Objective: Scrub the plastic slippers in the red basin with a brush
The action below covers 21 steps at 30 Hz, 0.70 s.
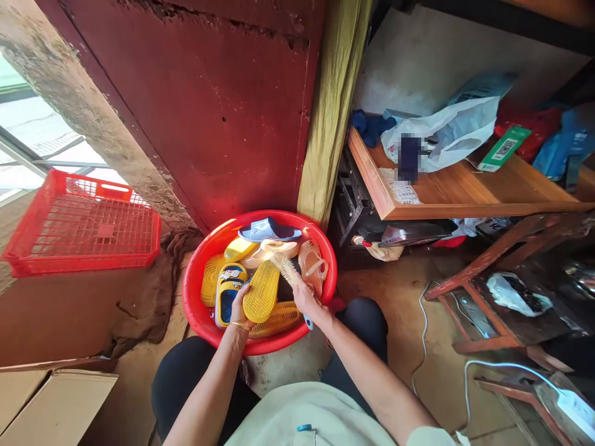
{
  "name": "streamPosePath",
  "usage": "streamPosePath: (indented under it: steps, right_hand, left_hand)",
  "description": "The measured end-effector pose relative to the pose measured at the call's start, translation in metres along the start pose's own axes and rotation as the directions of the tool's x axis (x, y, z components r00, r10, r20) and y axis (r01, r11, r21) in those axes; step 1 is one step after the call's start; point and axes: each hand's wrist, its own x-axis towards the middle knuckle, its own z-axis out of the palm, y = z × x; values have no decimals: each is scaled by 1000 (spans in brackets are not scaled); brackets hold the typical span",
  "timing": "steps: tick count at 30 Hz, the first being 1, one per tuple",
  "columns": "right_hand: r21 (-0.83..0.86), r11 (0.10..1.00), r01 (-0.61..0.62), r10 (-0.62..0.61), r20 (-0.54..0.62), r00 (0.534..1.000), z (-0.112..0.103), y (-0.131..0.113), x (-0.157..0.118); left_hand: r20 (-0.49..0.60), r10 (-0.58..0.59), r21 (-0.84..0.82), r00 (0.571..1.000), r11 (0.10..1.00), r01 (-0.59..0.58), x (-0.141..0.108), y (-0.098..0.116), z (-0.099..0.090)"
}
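Observation:
Over a round red basin (191, 303), my left hand (240, 310) grips a yellow slipper (261, 294) with its patterned sole turned up. My right hand (307, 300) is closed round a scrub brush (287, 269), whose pale bristles are at the slipper's upper right edge; its blue handle end pokes out below the hand. Around them in the basin lie a blue slipper (267, 230) at the far rim, a yellow slipper with a cartoon strap (230, 285), a pinkish sandal (312, 266) at the right, and several other yellow slippers. Water in the basin cannot be made out clearly.
A red plastic crate (100, 226) stands at the left above a brown cloth (158, 303). A cardboard box (60, 402) lies front left. At the right are a wooden shelf (446, 201) with bags, a wooden stool (483, 303), and a power strip (579, 409) with a white cable.

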Motion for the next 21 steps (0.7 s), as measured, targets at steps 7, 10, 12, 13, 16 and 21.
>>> streamPosePath:
  steps: [7,10,12,13,16,21]
  right_hand:
    - [226,974,27,-75,208,975,-22,-7,-64]
    - [169,984,-56,16,231,973,-33,-4,-51]
    - [125,982,-143,115,208,971,-37,-2,-31]
    - [114,976,-183,160,187,969,-39,-2,-22]
    - [129,969,-213,196,131,972,-38,-4,-9]
    - [183,980,-81,55,144,988,-28,-11,-23]
  left_hand:
    - [74,45,9,996,999,-46,10,-3,-5]
    - [63,17,35,998,999,-19,11,-3,-7]
    - [53,-11,61,999,998,8,10,-3,-8]
    - [48,-17,74,999,997,13,9,-2,-8]
    - [35,-11,107,999,994,7,6,0,-7]
    - [102,44,179,994,982,-62,-3,3,-5]
